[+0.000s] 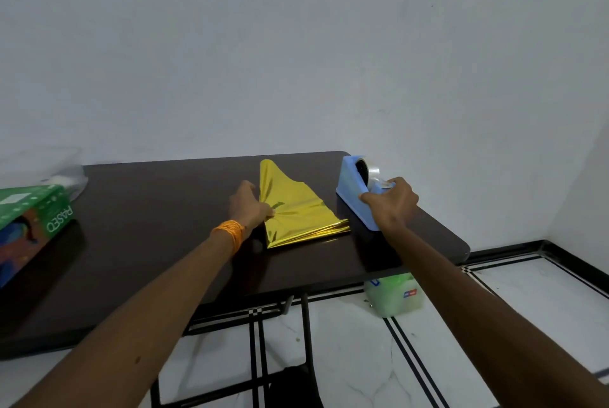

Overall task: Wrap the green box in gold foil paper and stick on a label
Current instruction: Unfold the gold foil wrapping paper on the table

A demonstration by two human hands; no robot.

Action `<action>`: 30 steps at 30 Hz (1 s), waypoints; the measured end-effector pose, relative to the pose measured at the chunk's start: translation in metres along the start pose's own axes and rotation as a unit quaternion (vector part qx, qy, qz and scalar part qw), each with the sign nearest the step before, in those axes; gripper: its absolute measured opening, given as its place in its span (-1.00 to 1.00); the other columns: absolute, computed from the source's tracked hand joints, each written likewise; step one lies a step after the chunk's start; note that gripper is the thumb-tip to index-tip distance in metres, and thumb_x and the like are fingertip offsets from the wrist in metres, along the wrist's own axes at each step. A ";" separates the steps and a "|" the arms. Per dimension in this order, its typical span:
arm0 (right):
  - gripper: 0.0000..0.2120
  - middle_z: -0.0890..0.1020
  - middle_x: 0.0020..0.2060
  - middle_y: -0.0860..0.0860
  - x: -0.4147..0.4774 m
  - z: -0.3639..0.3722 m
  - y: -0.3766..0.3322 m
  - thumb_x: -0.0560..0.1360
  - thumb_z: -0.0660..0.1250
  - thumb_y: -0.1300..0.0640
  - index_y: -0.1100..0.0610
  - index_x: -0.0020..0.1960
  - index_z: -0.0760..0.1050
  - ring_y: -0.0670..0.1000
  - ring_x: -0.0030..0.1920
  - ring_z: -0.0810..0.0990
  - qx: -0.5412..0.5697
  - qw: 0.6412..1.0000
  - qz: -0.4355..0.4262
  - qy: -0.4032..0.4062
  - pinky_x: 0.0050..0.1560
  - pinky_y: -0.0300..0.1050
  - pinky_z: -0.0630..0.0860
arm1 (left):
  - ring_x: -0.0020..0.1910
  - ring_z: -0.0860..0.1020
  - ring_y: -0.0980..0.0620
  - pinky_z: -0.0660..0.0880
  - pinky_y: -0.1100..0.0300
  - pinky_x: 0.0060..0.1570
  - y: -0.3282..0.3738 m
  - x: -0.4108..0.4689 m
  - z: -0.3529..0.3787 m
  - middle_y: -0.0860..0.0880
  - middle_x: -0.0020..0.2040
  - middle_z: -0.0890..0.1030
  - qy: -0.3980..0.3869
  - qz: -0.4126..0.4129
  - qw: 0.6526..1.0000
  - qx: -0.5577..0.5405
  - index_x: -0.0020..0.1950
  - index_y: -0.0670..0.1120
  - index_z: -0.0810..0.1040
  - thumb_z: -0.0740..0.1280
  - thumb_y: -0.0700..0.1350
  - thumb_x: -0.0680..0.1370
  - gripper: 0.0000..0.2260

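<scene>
Green box (pixel 33 210), gold foil (pixel 295 210), tape dispenser (pixel 352 188)

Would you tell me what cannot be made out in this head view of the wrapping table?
Green box: cut off by the left edge of the head view.
Right hand on the tape dispenser: its own back hides the fingertips and the tape end.
Gold foil paper: the left hand covers its bunched left edge.
Tub below the table: top hidden by the table edge, print too small to read.
Label: none in view.
</scene>
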State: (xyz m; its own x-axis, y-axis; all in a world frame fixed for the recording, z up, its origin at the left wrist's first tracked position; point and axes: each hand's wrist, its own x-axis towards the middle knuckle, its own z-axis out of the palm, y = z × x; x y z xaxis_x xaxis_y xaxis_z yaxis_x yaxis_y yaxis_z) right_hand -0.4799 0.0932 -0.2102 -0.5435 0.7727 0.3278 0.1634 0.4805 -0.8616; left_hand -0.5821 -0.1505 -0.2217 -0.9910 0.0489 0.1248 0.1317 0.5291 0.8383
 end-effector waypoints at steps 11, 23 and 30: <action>-0.49 0.52 -0.11 0.05 -0.006 0.021 -0.009 0.30 0.61 0.09 0.26 0.11 0.48 0.01 -0.18 0.50 -0.016 0.999 -0.018 -0.027 -0.37 -0.22 0.31 | 0.10 0.57 -0.16 0.50 0.07 -0.06 -0.043 0.016 -0.049 -0.21 0.15 0.58 0.004 0.000 1.000 0.027 0.38 -0.12 0.39 0.59 -0.23 0.36 -0.35; -0.77 0.62 0.05 0.09 -0.030 0.028 -0.053 0.49 0.41 0.13 0.15 0.11 0.53 0.11 0.08 0.54 -0.131 0.945 -0.299 0.007 0.06 0.08 0.54 | -0.01 0.52 0.02 0.46 0.11 -0.12 0.008 -0.031 -0.012 0.02 -0.05 0.63 -0.038 0.289 0.921 0.258 0.09 -0.01 0.64 0.42 0.30 0.42 -0.56; -0.82 0.68 -0.07 0.07 -0.044 0.052 -0.061 0.53 0.38 0.10 0.21 0.02 0.60 0.07 0.02 0.63 -0.048 0.969 -0.154 -0.187 0.00 -0.09 0.49 | -0.24 0.60 0.16 0.49 0.24 -0.29 -0.006 -0.030 -0.032 0.10 -0.28 0.66 0.068 0.224 0.971 0.044 -0.21 -0.04 0.71 0.49 -0.09 0.46 -0.94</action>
State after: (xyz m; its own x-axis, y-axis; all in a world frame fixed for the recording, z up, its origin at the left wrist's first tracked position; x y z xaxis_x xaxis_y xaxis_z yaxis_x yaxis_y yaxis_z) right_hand -0.5091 0.0088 -0.1924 -0.8367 0.3908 0.3838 0.0126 0.7142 -0.6998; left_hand -0.5521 -0.1824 -0.2134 -0.8213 0.1811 0.5410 0.5405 0.5505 0.6362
